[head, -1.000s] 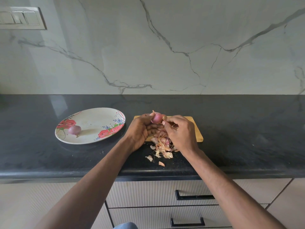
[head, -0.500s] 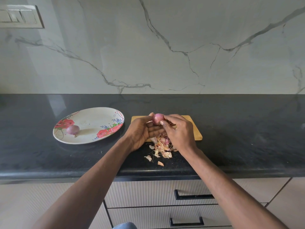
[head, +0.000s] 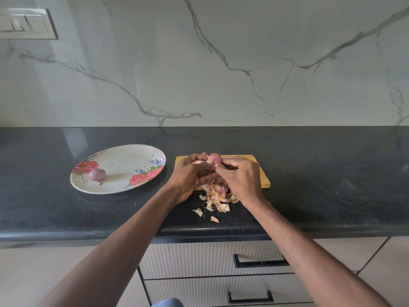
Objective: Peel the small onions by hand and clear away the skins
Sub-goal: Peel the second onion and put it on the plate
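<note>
I'm not seeing any readable text, labels, brands or numbers anywhere. The plate (head: 124,160) is showing only a printed rose pattern, no lettering. The switch panel (head: 26,24) on the wall is looking unmarked.

Home kitchen: black stone counter (head: 309,173), marble backsplash (head: 221,63), drawers (head: 221,262) below.

Glossy black stone counter (head: 309,173), veined marble wall (head: 221,63) (polished), wooden board (head: 262,176), papery skins (head: 218,196).
</note>
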A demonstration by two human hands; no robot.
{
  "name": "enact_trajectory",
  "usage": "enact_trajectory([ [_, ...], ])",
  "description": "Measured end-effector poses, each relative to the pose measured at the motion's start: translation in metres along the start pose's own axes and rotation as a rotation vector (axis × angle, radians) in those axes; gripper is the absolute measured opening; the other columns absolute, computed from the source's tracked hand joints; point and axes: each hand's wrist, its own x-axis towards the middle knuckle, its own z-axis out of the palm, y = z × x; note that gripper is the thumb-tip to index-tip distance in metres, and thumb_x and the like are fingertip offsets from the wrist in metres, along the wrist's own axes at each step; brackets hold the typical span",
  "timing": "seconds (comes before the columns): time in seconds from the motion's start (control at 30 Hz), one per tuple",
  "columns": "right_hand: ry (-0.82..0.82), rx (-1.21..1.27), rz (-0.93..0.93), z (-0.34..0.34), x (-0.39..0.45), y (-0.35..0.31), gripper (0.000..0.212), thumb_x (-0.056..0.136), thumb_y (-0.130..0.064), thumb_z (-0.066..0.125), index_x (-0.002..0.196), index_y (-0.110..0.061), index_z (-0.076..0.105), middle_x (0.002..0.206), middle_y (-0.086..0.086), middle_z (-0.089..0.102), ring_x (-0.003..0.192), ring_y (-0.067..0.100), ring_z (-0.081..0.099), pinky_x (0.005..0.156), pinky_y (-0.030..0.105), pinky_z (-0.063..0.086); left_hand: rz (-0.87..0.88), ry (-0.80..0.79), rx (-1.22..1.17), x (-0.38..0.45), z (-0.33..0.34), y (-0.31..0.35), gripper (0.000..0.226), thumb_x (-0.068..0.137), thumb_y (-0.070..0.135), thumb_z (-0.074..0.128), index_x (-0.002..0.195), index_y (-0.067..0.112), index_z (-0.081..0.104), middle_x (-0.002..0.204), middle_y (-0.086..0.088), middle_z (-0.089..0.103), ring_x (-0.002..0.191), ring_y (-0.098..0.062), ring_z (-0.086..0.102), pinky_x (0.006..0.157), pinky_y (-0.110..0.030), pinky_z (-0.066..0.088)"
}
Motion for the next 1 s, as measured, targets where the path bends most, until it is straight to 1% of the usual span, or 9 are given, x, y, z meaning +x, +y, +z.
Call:
enact_trajectory([
  [0.1, 0.017, 0.02, 0.008, -0.003, 0.002, 0.003, 0.012, 0.088, -0.022, 0.077, 0.085, -0.011, 0.082, 0.076, 0.001, 0.076, 0.071, 0.023, 0.071, 0.061, 0.043, 0.056, -0.014, -0.006, -0.015, 0.001, -0.001, -0.001, 0.008, 0.096, -0.006, 0.056, 0.1, 0.002, 0.056, 0.097, -0.02, 0.071, 0.081, -0.025, 0.075, 0.075, -0.037, 0.064],
  [0.23, 0.001, 0.043, 0.05, -0.004, 0.002, -0.001, 0.008, 0.086, -0.015, 0.077, 0.093, -0.011, 0.081, 0.085, -0.009, 0.076, 0.082, 0.007, 0.072, 0.071, 0.02, 0.057, -0.022, -0.02, -0.048, 0.0, 0.0, 0.0, 0.012, 0.097, -0.006, 0.055, 0.106, 0.001, 0.054, 0.097, -0.021, 0.072, 0.084, -0.025, 0.075, 0.077, -0.038, 0.063],
  [0.27, -0.007, 0.063, 0.083, -0.004, 0.002, -0.002, 0.009, 0.086, -0.016, 0.077, 0.093, -0.013, 0.082, 0.086, -0.011, 0.076, 0.083, 0.005, 0.072, 0.073, 0.018, 0.056, -0.021, -0.027, -0.059, -0.001, 0.001, 0.001, 0.012, 0.097, -0.005, 0.056, 0.106, 0.001, 0.054, 0.098, -0.022, 0.071, 0.085, -0.025, 0.074, 0.078, -0.038, 0.063],
  [0.37, -0.031, 0.141, 0.235, -0.004, 0.005, -0.002, 0.013, 0.083, -0.024, 0.081, 0.092, -0.015, 0.082, 0.088, -0.008, 0.078, 0.086, 0.005, 0.073, 0.08, 0.028, 0.059, -0.013, -0.045, -0.082, -0.002, 0.004, 0.002, 0.014, 0.096, -0.005, 0.057, 0.108, 0.002, 0.052, 0.102, -0.023, 0.069, 0.085, -0.025, 0.074, 0.078, -0.038, 0.063],
  [0.53, -0.022, 0.315, 0.416, -0.005, 0.008, -0.001, 0.01, 0.078, -0.012, 0.084, 0.088, -0.013, 0.081, 0.087, -0.004, 0.078, 0.086, 0.014, 0.074, 0.08, 0.032, 0.061, -0.012, -0.074, -0.082, -0.003, 0.004, 0.0, 0.02, 0.096, -0.008, 0.056, 0.111, 0.003, 0.049, 0.102, -0.024, 0.069, 0.086, -0.027, 0.075, 0.079, -0.039, 0.063],
  [0.67, -0.021, 0.325, 0.397, -0.006, 0.007, -0.002, 0.019, 0.079, 0.0, 0.078, 0.093, -0.013, 0.081, 0.087, -0.004, 0.078, 0.085, 0.012, 0.074, 0.076, 0.027, 0.06, -0.002, -0.067, -0.084, -0.001, 0.003, 0.0, 0.02, 0.096, -0.005, 0.056, 0.113, 0.003, 0.049, 0.102, -0.025, 0.07, 0.086, -0.028, 0.075, 0.08, -0.038, 0.063],
  [0.8, -0.031, 0.321, 0.377, -0.006, 0.006, -0.002, 0.023, 0.079, 0.004, 0.075, 0.093, -0.014, 0.08, 0.087, -0.005, 0.078, 0.082, 0.009, 0.073, 0.071, 0.022, 0.058, -0.007, -0.066, -0.091, -0.003, 0.004, 0.0, 0.022, 0.096, -0.006, 0.055, 0.114, 0.003, 0.048, 0.106, -0.026, 0.067, 0.086, -0.028, 0.075, 0.077, -0.036, 0.063],
  [0.9, -0.024, 0.34, 0.33, -0.009, 0.005, -0.006, 0.026, 0.083, 0.005, 0.072, 0.092, -0.017, 0.08, 0.084, -0.008, 0.077, 0.08, 0.005, 0.073, 0.067, 0.017, 0.055, -0.012, -0.054, -0.086, -0.003, 0.005, 0.0, 0.021, 0.097, -0.003, 0.056, 0.115, 0.004, 0.049, 0.1, -0.025, 0.072, 0.086, -0.03, 0.075, 0.074, -0.034, 0.064],
  [1.0, 0.008, 0.299, 0.272, -0.01, 0.005, -0.007, 0.025, 0.085, 0.001, 0.073, 0.086, -0.023, 0.079, 0.083, -0.012, 0.077, 0.084, 0.003, 0.072, 0.075, 0.019, 0.056, -0.018, -0.036, -0.037, -0.004, 0.007, 0.001, 0.013, 0.099, 0.002, 0.057, 0.11, 0.004, 0.051, 0.096, -0.024, 0.073, 0.079, -0.031, 0.076, 0.067, -0.032, 0.064],
])
